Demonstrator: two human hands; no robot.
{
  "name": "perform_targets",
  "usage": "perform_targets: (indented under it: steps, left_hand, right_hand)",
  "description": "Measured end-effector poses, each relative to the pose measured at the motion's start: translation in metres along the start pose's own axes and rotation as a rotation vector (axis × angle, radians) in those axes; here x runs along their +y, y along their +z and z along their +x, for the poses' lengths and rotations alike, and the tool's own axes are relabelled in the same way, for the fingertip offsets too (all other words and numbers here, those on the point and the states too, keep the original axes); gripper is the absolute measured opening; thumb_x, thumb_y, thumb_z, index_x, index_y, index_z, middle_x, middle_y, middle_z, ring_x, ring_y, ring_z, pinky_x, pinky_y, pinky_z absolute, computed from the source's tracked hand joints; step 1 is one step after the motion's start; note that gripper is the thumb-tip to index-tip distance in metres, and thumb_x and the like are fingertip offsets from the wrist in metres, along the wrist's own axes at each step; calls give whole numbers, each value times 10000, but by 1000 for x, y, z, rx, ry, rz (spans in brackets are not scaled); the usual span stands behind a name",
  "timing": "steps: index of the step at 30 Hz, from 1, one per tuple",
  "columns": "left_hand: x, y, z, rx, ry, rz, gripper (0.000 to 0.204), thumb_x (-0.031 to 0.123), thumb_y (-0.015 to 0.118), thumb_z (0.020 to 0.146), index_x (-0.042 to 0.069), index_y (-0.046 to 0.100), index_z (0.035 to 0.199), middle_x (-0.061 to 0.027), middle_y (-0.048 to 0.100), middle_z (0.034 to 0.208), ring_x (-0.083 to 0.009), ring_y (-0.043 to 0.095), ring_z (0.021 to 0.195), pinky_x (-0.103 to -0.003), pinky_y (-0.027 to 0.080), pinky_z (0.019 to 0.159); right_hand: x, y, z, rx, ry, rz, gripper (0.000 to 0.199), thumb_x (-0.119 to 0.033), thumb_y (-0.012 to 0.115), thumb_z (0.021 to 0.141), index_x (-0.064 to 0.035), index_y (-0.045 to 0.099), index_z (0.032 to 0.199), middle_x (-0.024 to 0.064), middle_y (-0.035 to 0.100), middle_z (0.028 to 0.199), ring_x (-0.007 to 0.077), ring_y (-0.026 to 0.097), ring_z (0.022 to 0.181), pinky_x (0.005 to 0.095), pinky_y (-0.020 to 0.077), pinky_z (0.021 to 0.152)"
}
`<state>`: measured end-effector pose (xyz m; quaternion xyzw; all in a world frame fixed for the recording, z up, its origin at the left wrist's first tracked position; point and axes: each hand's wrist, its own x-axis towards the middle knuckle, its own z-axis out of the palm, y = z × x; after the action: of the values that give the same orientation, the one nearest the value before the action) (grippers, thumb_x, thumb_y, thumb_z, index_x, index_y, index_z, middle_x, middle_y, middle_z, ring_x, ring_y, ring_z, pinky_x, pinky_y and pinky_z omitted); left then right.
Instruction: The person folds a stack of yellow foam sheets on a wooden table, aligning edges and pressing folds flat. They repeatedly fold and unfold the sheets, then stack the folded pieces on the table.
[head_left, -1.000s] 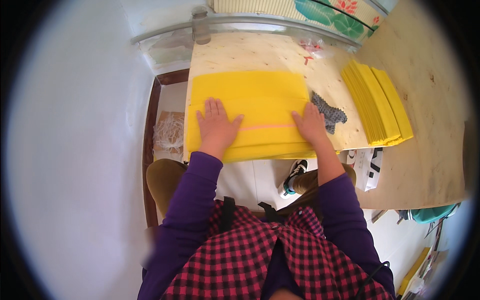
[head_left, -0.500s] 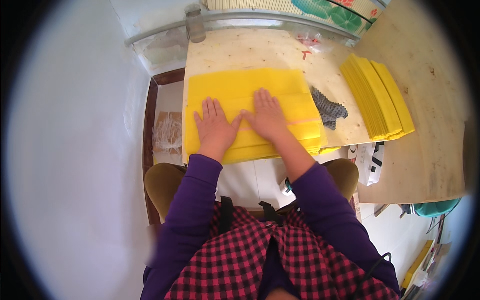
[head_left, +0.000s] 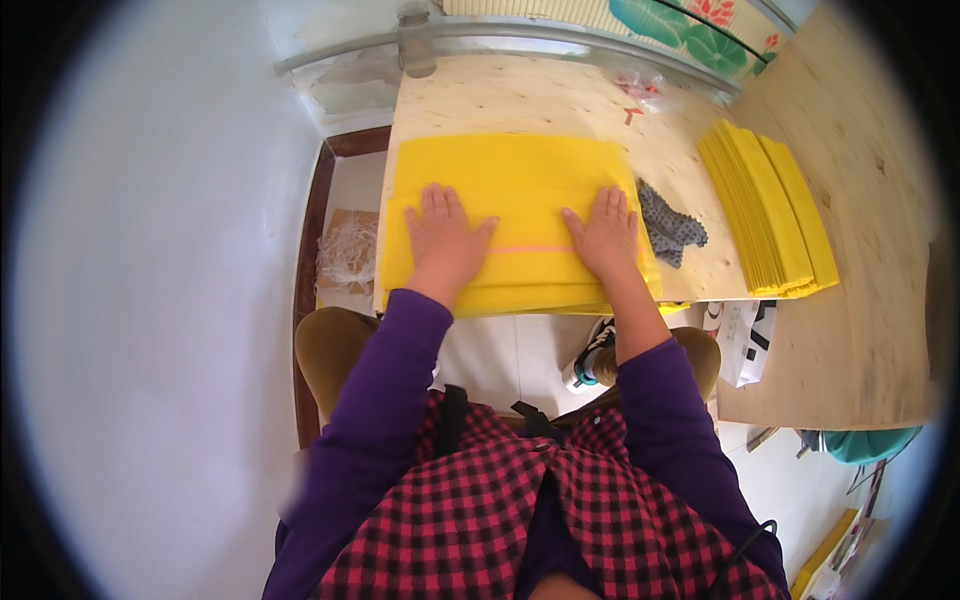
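From the head camera I see the left hand (head_left: 448, 240) and the right hand (head_left: 605, 235) palm down, fingers extended and thumbs spread, clamped on nothing. Both lie on the yellow cloth pile (head_left: 530, 215), my landmark: left hand on its left part, right hand near its right edge. A pinkish band (head_left: 530, 249) crosses the pile between them. The pile lies on the wooden table (head_left: 520, 95), its layered near edge by the table's front. I judge each sheet light, soft and hard to damage, the whole heavier and apt to slide layer on layer; I would take it by both side edges, thumbs above, fingers beneath. Just right of the pile lies a grey cloth (head_left: 670, 225); farther right, a yellow stack (head_left: 765, 215); beyond its far-left corner, a bottle (head_left: 416, 42).
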<state>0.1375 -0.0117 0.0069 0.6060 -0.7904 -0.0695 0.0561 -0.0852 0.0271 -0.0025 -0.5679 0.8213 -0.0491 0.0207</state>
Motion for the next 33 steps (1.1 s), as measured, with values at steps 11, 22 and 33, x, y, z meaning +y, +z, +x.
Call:
perform_targets:
  steps: [11,22,33]
  left_hand:
    - [51,11,5,-8,166,-111,778,539,369,949,-14,231,1479,-165,194,1563,-266,146,1460,-496,107,1164]
    - [-18,4,-9,48,-63,-95,834,567,388,930,-31,205,1480,-178,178,1565,-263,115,1467,-506,64,1165]
    - [-15,4,-9,24,-52,-2,827,583,360,940,-22,208,1482,-173,197,1561,-262,142,1462,-520,104,1157]
  right_hand:
    - [5,9,2,54,-32,19,863,-604,359,934,59,211,1466,236,178,1546,324,140,1454,468,127,1165]
    - [-38,-9,-3,-4,-148,-74,866,-616,365,927,72,265,1443,241,239,1524,332,188,1440,444,145,1169]
    - [4,-2,4,-18,-41,19,847,-601,330,942,50,213,1471,210,176,1555,301,135,1458,402,110,1180]
